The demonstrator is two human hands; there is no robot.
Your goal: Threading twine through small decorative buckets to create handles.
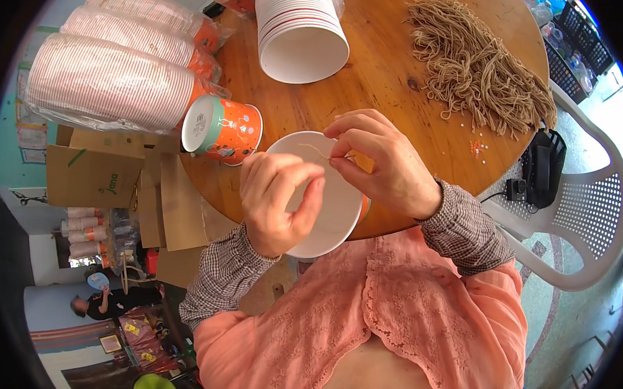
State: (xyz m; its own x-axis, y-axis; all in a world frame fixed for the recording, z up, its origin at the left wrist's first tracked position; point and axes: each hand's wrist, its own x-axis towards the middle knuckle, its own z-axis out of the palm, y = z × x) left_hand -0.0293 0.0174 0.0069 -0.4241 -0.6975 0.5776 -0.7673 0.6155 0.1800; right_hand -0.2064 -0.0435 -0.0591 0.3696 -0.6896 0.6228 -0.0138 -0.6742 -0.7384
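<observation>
A white paper cup (331,216) with an orange outside rests at the near edge of the round wooden table (386,72), its mouth turned toward me. My left hand (278,200) curls around the cup's left rim. My right hand (382,159) hovers over the cup's upper rim, thumb and forefinger pinched on a thin tan string (318,152) that runs leftward across the cup's mouth toward my left fingertips.
A heap of tan strings (480,66) lies at the table's far right. A stack of white cups (301,27) stands behind, with an orange cup (224,129) on its side and wrapped cup stacks (111,81) at left. A white plastic chair (581,220) stands at right.
</observation>
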